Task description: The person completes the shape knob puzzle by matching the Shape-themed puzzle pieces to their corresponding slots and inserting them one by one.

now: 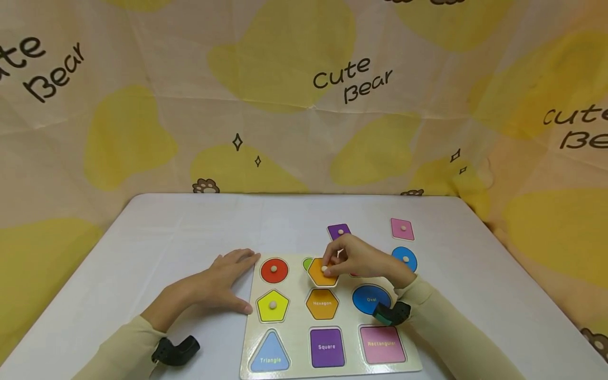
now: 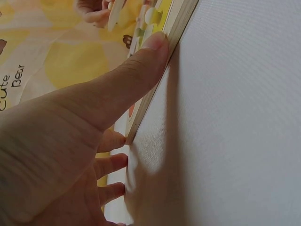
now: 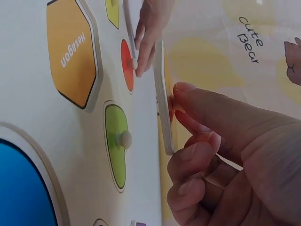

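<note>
My right hand [image 1: 357, 256] pinches the knob of an orange hexagon puzzle piece [image 1: 317, 275]. In the right wrist view the piece [image 3: 162, 99] is tilted on edge, off the board, with thumb and fingers at its knob. The wooden shape board [image 1: 299, 330] lies below it. Its orange hexagon recess [image 1: 322, 311] shows bare, just nearer than the held piece. My left hand [image 1: 216, 282] rests at the board's left edge, thumb and fingertips against it; the left wrist view shows the thumb [image 2: 153, 44] touching the edge.
Seated on the board are a red circle [image 1: 274, 277], a yellow pentagon [image 1: 273, 315] and a green piece [image 3: 114, 160]. Bare recesses read Oval, Triangle, Square and Rectangular. Beyond the board lie a purple piece [image 1: 334, 230], a pink piece [image 1: 398, 235] and a blue oval [image 1: 408, 253].
</note>
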`<action>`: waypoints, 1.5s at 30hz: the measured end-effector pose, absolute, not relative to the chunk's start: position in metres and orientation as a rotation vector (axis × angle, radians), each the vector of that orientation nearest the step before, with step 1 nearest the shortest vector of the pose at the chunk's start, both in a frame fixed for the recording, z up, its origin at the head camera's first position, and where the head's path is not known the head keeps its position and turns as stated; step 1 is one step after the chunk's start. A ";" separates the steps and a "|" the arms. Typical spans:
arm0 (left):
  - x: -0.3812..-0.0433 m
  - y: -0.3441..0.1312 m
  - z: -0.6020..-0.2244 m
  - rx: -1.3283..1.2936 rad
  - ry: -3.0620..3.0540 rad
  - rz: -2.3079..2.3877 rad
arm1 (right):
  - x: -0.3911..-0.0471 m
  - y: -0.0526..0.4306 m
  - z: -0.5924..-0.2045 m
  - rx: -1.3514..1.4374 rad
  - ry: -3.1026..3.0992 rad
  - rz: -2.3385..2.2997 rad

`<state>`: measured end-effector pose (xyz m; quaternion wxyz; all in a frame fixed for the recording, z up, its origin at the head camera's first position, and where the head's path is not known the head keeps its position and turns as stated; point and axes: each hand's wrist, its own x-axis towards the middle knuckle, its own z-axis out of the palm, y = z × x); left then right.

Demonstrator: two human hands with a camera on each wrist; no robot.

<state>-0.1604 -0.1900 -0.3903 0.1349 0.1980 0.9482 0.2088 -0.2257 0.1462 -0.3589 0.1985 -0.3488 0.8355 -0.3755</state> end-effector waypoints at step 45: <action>-0.160 -0.191 -0.390 0.616 2.738 0.609 | -0.209 0.131 -0.377 -1.050 2.197 -0.789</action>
